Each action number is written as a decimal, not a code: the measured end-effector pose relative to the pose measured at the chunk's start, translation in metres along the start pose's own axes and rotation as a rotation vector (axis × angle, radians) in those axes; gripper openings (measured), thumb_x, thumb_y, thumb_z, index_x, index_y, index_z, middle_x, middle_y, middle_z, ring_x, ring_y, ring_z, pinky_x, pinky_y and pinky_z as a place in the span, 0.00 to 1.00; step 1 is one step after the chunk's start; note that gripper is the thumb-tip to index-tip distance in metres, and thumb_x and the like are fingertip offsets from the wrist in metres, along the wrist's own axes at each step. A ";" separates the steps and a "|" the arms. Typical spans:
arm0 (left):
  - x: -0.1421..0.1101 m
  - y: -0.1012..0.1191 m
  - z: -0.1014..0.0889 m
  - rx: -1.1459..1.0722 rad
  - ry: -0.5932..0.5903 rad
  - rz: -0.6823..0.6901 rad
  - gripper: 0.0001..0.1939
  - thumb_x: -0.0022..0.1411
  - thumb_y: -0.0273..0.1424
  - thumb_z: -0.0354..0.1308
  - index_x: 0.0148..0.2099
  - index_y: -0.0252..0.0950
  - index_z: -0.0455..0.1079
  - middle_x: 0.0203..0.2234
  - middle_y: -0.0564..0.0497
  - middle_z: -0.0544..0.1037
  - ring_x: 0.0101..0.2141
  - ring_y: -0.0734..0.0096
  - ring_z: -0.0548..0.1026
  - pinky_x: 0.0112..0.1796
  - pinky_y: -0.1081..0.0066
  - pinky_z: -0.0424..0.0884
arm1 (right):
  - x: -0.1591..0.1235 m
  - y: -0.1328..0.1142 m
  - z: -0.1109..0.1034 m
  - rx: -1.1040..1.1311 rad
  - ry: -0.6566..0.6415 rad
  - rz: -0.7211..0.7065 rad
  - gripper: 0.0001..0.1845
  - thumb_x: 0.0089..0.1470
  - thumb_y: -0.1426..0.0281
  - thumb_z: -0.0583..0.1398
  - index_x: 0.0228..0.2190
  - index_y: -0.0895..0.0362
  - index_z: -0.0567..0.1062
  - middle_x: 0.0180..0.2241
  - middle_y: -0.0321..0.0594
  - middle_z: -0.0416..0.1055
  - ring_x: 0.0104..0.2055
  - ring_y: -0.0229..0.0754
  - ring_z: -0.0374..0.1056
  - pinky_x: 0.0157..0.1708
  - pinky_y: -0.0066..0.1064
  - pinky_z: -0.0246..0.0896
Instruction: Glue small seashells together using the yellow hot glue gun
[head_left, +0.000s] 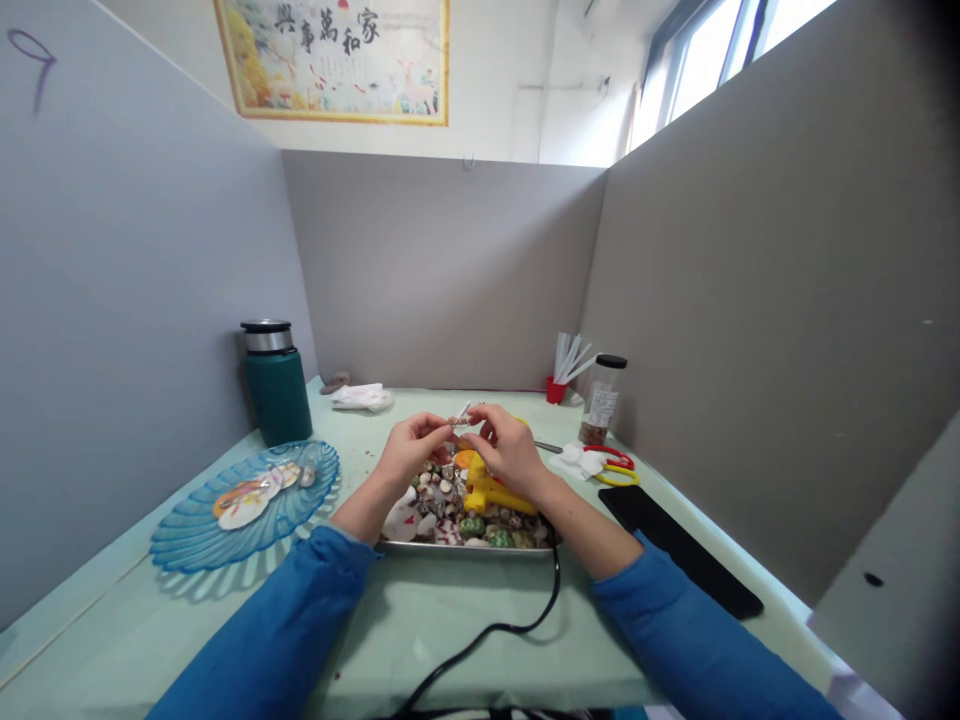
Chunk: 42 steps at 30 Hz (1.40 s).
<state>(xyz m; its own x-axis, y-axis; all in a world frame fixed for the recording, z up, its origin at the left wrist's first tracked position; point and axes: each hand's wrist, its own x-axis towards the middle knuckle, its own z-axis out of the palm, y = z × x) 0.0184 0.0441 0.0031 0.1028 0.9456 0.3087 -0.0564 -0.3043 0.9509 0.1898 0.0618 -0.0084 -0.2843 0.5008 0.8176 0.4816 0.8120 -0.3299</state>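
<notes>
My left hand [417, 447] is closed in a pinch on a small speckled piece [459, 421] that looks like a shell. Close against it, my right hand [506, 445] has its fingers curled in at the same piece; a thin whitish bit shows between the fingertips. Both hands hover over a metal tray [465, 549] full of shells [442, 490] of several colours. On those shells, below my right hand, rests a yellow glue gun [487, 492], its black cord [495, 628] running down over the table's front. A white shell [401, 518] lies at the tray's left side.
Left stand a blue scalloped plate [187, 545] with joined shells on it and a green bottle [277, 390]. White tissue [362, 398] lies behind. To the right are a red cup of glue sticks [556, 390], a jar [602, 402], scissors [619, 468] and a black phone-like slab [679, 548]. Partitions enclose the table.
</notes>
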 end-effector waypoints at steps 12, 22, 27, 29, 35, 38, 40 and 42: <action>-0.001 0.003 0.001 0.003 -0.040 -0.056 0.15 0.46 0.37 0.64 0.30 0.32 0.67 0.21 0.51 0.77 0.17 0.77 0.70 0.22 0.74 0.68 | 0.003 0.000 -0.001 0.023 0.022 0.016 0.07 0.55 0.69 0.56 0.27 0.57 0.71 0.26 0.36 0.67 0.26 0.36 0.62 0.28 0.27 0.55; -0.001 0.002 0.003 0.077 -0.082 -0.033 0.15 0.45 0.38 0.64 0.29 0.31 0.68 0.21 0.51 0.76 0.17 0.77 0.70 0.22 0.75 0.67 | 0.003 0.001 0.002 0.240 -0.076 0.101 0.07 0.55 0.68 0.55 0.31 0.57 0.72 0.25 0.36 0.70 0.26 0.36 0.65 0.26 0.26 0.58; 0.001 -0.003 0.002 0.123 -0.092 -0.037 0.14 0.46 0.37 0.63 0.31 0.31 0.68 0.20 0.52 0.75 0.17 0.77 0.71 0.21 0.76 0.67 | 0.003 0.000 0.001 0.159 -0.044 0.063 0.05 0.54 0.71 0.55 0.30 0.56 0.71 0.26 0.36 0.70 0.27 0.37 0.64 0.27 0.26 0.58; 0.002 -0.005 0.001 0.138 -0.090 -0.051 0.14 0.46 0.36 0.63 0.32 0.32 0.68 0.20 0.53 0.74 0.17 0.77 0.71 0.21 0.76 0.67 | 0.002 -0.002 0.000 0.087 -0.028 0.025 0.05 0.53 0.72 0.55 0.29 0.57 0.71 0.26 0.36 0.69 0.27 0.36 0.64 0.28 0.26 0.57; 0.004 -0.008 0.000 0.156 -0.042 -0.076 0.13 0.45 0.34 0.63 0.32 0.32 0.68 0.18 0.54 0.74 0.17 0.76 0.71 0.20 0.76 0.66 | 0.000 -0.004 -0.002 -0.089 -0.031 -0.087 0.05 0.52 0.75 0.54 0.31 0.56 0.70 0.28 0.38 0.68 0.29 0.38 0.63 0.30 0.27 0.56; 0.004 -0.008 0.000 0.173 -0.005 -0.072 0.13 0.45 0.34 0.63 0.32 0.32 0.67 0.17 0.54 0.73 0.16 0.76 0.70 0.19 0.77 0.65 | 0.000 -0.003 -0.003 -0.135 -0.032 -0.090 0.05 0.52 0.75 0.54 0.31 0.56 0.69 0.29 0.39 0.68 0.30 0.38 0.63 0.31 0.28 0.56; 0.005 -0.009 0.000 0.172 0.011 -0.054 0.12 0.45 0.34 0.62 0.31 0.32 0.67 0.17 0.54 0.73 0.16 0.76 0.70 0.19 0.77 0.65 | 0.000 -0.002 -0.003 -0.146 -0.039 -0.087 0.05 0.52 0.75 0.54 0.31 0.56 0.69 0.30 0.39 0.68 0.30 0.38 0.63 0.31 0.28 0.56; 0.005 -0.009 0.000 0.161 0.036 -0.025 0.11 0.46 0.34 0.61 0.31 0.32 0.68 0.18 0.53 0.73 0.16 0.76 0.70 0.19 0.76 0.65 | 0.000 -0.002 -0.002 -0.150 -0.045 -0.085 0.06 0.52 0.76 0.54 0.31 0.56 0.70 0.29 0.39 0.68 0.29 0.38 0.63 0.31 0.28 0.56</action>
<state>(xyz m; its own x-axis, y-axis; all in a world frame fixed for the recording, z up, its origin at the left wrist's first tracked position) 0.0193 0.0517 -0.0035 0.0664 0.9557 0.2867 0.1057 -0.2925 0.9504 0.1909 0.0598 -0.0067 -0.3649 0.4480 0.8162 0.5718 0.7997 -0.1834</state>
